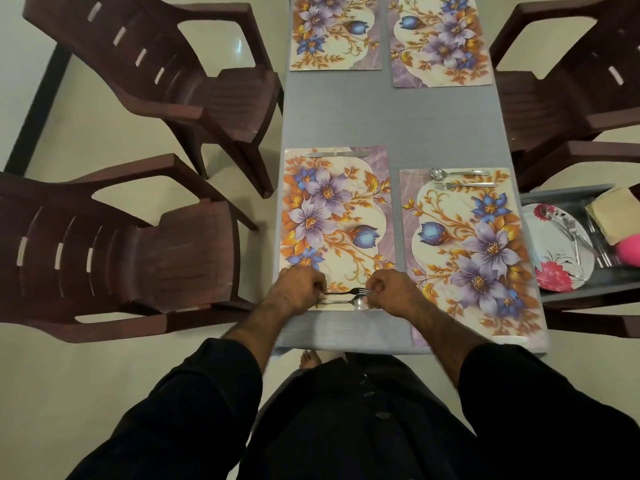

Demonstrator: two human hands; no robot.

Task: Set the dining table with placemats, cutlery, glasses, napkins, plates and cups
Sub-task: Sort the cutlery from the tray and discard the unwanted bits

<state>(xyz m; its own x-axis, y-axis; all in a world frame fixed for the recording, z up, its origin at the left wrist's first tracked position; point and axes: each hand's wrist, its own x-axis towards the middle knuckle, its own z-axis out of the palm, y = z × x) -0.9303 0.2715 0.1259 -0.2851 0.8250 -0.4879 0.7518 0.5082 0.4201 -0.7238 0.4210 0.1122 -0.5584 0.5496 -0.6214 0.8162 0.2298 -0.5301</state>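
Lying crosswise along the near edge of the near-left placemat [332, 220], fork [349, 291] and spoon [349, 301] are resting parallel. Left hand [300, 289] is pinching their handle ends; right hand [388, 289] is pinching the heads.

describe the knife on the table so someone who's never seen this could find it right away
Start at the long grey table and find the near-left floral placemat, the one both hands are working on. The knife lies flat along that mat's far edge, opposite the hands. It is alone there, plain silver with no bowl or tines, unlike the paired spoons and forks elsewhere.
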